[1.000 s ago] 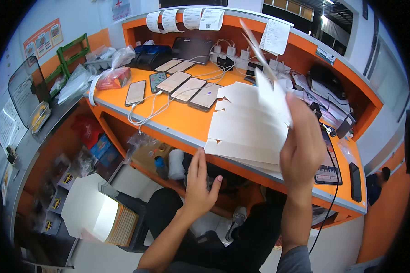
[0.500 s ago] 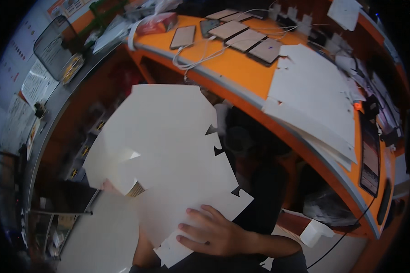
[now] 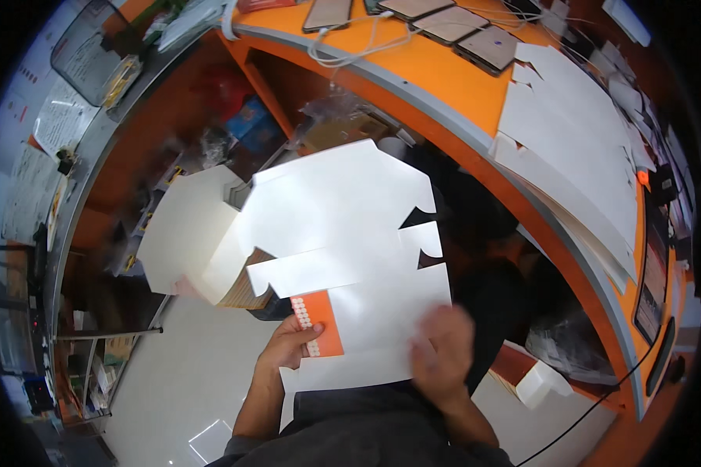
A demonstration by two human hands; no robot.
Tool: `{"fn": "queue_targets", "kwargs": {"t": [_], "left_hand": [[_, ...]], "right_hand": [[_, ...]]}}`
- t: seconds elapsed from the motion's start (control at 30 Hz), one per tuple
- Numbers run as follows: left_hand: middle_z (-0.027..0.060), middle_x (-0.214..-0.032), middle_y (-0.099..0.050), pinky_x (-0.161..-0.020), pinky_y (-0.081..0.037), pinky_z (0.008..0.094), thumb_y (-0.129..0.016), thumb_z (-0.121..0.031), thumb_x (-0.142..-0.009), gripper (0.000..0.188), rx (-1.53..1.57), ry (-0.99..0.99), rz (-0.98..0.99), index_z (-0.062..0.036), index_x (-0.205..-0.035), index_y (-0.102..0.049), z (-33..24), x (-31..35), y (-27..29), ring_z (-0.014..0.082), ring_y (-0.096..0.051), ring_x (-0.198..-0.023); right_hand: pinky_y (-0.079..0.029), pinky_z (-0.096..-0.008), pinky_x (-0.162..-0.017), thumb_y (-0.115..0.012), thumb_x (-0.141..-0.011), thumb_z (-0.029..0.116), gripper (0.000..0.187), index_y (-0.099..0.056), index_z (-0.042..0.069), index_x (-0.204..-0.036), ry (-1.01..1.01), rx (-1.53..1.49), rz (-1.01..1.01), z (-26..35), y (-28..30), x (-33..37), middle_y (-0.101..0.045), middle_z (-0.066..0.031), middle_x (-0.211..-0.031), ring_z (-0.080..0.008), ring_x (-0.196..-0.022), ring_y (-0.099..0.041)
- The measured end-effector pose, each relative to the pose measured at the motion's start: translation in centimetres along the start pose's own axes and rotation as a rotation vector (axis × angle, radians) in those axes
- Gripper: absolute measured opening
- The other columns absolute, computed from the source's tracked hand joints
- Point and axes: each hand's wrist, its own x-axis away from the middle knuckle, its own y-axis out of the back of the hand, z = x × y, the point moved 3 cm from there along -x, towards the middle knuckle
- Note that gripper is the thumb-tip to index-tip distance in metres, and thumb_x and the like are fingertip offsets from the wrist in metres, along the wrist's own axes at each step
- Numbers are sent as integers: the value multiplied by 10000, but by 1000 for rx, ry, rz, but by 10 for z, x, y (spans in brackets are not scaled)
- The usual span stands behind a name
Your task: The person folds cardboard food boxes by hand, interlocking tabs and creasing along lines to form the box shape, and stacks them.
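A large white die-cut cardboard sheet (image 3: 343, 210) with notched edges lies across my lap. At its left edge my left hand (image 3: 287, 346) is closed, the thumb pressing on top beside an orange patch (image 3: 323, 321) with a row of white dots. My right hand (image 3: 444, 350) is at the sheet's right edge; motion smears its fingers, so I cannot tell whether it grips. To the left of the sheet is a cream cardboard piece (image 3: 183, 229) with brown layered edges (image 3: 245, 288) next to it. A blurred pinkish shape shows at its lower edge.
An orange desk (image 3: 420, 82) curves along the right, bearing several phones (image 3: 487, 48), white cables (image 3: 350, 58) and more white cut sheets (image 3: 572, 148). A dark counter edge (image 3: 93, 179) runs down the left. On the floor at right is a white box piece (image 3: 541, 385).
The white sheet has shifted and turned, uncovering the orange patch and my left hand. My right hand has moved right, off the sheet's lower middle. The view has shifted, with the desk higher now.
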Motion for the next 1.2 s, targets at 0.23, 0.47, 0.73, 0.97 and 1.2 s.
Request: {"fn": "queue_targets", "kwargs": {"t": [0.23,0.47,0.73,0.97,1.2], "left_hand": [[29,-1156,-702,-867,-579,339,-628,-149,-1019,261,-98,-64,139,-41,-1257,-638,2,-19,-24,132,-692,-1016],[32,-1120,-696,-858,-527,282,-575,-185,-1057,258,-251,-164,75,-8,-1237,-630,37,-27,-38,80,-631,-998],[129,-1160,-686,-876,-537,330,-707,-114,-952,440,-751,-269,-203,29,-1325,-522,-3,-14,-27,182,-668,-1014],[177,-1236,-544,-818,-509,402,-812,-72,-807,624,-1393,-915,-698,31,-1323,-476,-29,33,-65,297,-574,-1055],[178,-1213,-623,-733,-535,319,-817,-54,-803,689,-961,-503,-182,10,-1403,-484,1,-53,-122,207,-649,-954]], "right_hand": [[-575,-383,-747,-737,-864,82,387,-612,-60,-1201,-687,-73,195,-46,5,10,-713,-199,-948,-376,-887,-722],[-467,-533,-1027,-573,-995,206,535,-457,-150,-1377,-213,382,367,-35,-71,43,-507,-348,-1377,-423,-1151,-634],[-569,-353,-826,-709,-887,22,362,-631,-26,-1237,-508,-346,262,-58,-73,55,-517,-196,-1400,-269,-1034,-675],[-462,-203,-577,-802,-802,-48,259,-676,19,-1017,-853,-517,180,-70,-70,56,-652,-1,-762,-33,-627,-558],[-495,-208,-638,-758,-869,-21,219,-701,19,-1077,-826,-594,375,-75,-48,39,-703,-13,-791,-33,-654,-572]]}}
